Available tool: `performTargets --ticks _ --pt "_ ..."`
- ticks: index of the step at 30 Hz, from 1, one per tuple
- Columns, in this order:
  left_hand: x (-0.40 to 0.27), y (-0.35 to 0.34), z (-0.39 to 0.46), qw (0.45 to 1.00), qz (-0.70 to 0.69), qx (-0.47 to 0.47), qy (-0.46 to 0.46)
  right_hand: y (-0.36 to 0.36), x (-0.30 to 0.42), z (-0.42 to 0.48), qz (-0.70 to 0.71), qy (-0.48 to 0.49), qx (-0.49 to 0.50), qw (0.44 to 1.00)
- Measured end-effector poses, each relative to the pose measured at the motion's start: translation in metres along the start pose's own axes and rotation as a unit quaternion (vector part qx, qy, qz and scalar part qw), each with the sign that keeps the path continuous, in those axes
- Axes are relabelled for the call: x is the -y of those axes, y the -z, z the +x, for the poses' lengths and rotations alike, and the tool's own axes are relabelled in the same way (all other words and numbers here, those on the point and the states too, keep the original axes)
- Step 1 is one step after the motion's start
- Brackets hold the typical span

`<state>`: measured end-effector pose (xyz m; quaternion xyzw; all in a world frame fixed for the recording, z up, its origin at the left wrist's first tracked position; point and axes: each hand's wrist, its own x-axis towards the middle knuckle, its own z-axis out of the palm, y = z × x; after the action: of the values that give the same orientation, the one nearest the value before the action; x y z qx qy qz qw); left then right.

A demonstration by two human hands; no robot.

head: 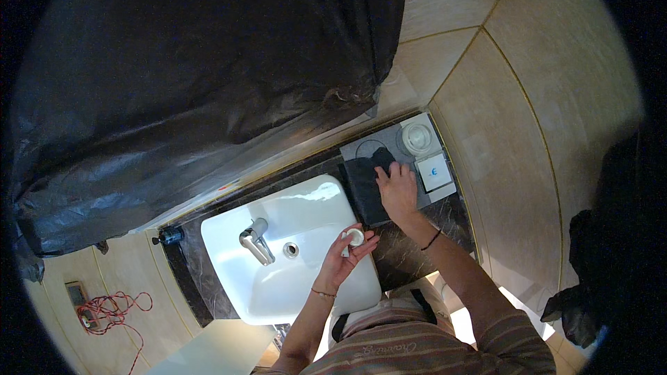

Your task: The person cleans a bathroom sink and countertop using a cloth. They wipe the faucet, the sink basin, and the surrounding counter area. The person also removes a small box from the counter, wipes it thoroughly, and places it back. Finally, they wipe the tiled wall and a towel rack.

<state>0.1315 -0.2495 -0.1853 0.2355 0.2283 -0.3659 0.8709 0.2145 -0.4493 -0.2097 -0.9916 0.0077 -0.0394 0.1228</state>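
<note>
Over the right rim of the white washbasin [292,291], my left hand [350,247] is palm up and holds a small round white object [356,237], perhaps a jar or lid. My right hand [397,187] reaches onto a black cloth pouch [365,187] lying on the counter beside the basin, fingertips near its upper right edge. Whether those fingers grip the fabric cannot be seen. Right of that hand lies a white square box [433,172] with a blue mark. Behind the box is a coiled white cable [417,138].
A chrome faucet [256,242] stands on the basin. A dark bottle [169,236] is at the dark marble counter's left end. Black plastic sheeting [208,62] hangs over the back wall. A tangled red cord [112,312] hangs at the left wall socket.
</note>
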Motion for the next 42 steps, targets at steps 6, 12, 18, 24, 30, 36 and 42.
performTargets --ticks 6,12,18,24,30,36,42 --pt "-0.006 0.003 0.002 0.999 0.029 -0.004 -0.036 -0.015 0.017 0.041 0.059 0.014 -0.074 0.995" --pt "-0.040 -0.027 0.038 0.985 0.103 -0.005 -0.140 -0.034 0.000 -0.017 0.141 0.091 -0.093 0.981" --pt "-0.052 -0.056 0.125 0.696 0.638 -0.039 -0.327 -0.026 -0.020 -0.095 0.124 0.100 -0.075 0.984" --pt "-0.038 -0.049 0.168 0.323 0.854 0.023 -0.406 -0.014 -0.030 -0.131 0.170 0.064 -0.049 0.982" --pt "-0.038 -0.061 0.161 0.387 0.810 -0.013 -0.441 -0.016 -0.043 -0.150 0.220 0.035 -0.042 0.974" --pt "-0.050 -0.045 0.166 0.403 0.788 -0.076 -0.460 -0.019 -0.042 -0.147 0.252 0.033 -0.056 0.966" --pt "-0.050 -0.044 0.161 0.357 0.805 -0.102 -0.463 -0.017 -0.046 -0.148 0.249 0.039 -0.054 0.966"
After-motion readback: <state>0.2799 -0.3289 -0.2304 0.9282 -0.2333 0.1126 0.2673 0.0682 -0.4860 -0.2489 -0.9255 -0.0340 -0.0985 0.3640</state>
